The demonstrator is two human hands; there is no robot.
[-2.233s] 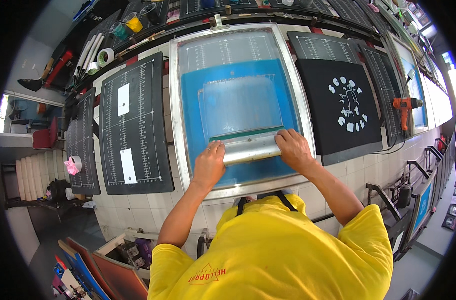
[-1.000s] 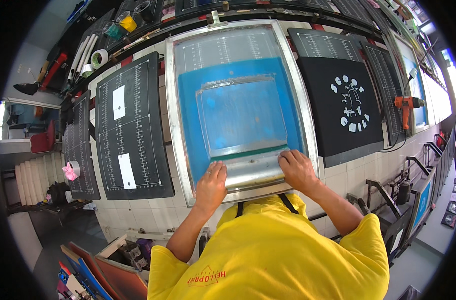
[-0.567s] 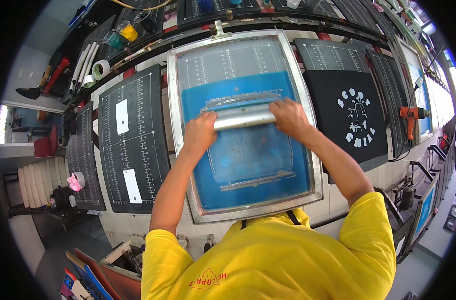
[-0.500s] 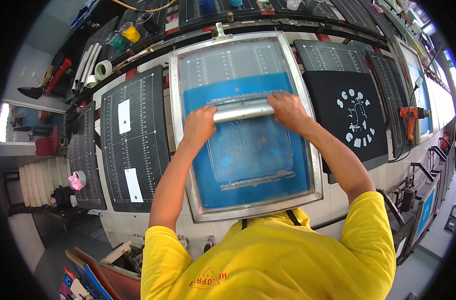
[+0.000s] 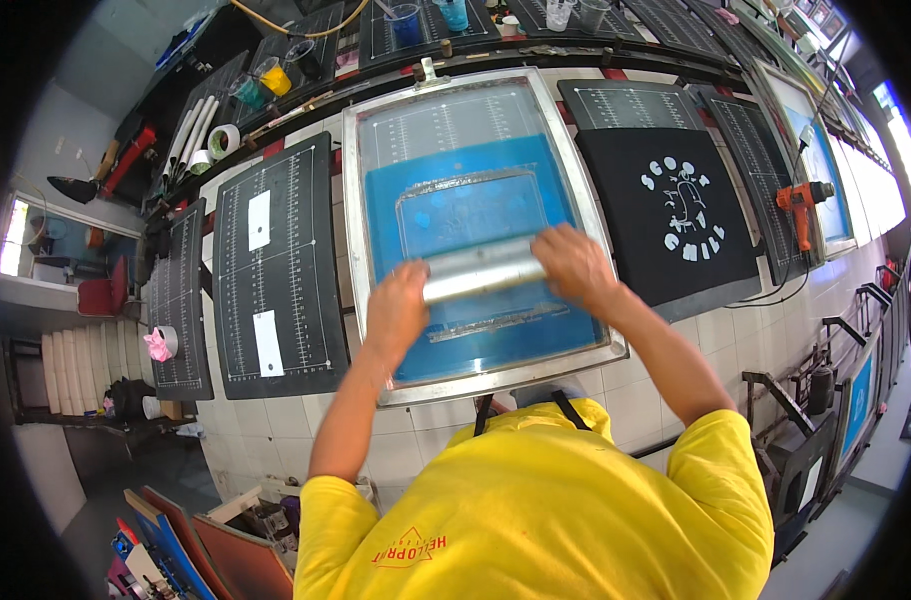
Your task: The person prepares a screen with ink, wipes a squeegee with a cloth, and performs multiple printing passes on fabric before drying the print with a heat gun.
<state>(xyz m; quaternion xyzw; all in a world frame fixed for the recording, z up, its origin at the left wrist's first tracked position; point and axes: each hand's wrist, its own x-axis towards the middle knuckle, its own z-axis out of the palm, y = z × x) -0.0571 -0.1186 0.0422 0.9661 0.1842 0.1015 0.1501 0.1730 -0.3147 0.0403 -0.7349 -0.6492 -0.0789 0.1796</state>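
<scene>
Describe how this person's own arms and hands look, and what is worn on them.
Both forearms are bare, and the left hand and right hand wear no gloves, rings or watch that I can see. Short yellow sleeves of a T-shirt end above the elbows; the shirt carries a small red printed mark low on the left.

Squeegee point(image 5: 481, 271): half a second ago it lay across the upper part of the blue screen point(image 5: 476, 190); now it sits lower, about mid-screen, nearer the person.
Left hand point(image 5: 396, 310): pulled back with the bar, gripping its left end.
Right hand point(image 5: 576, 268): likewise drawn back on the right end.
Arms: less outstretched, elbows more bent.
Ink: the pale patch above the bar seems more exposed, though motion blur makes this uncertain.
</scene>
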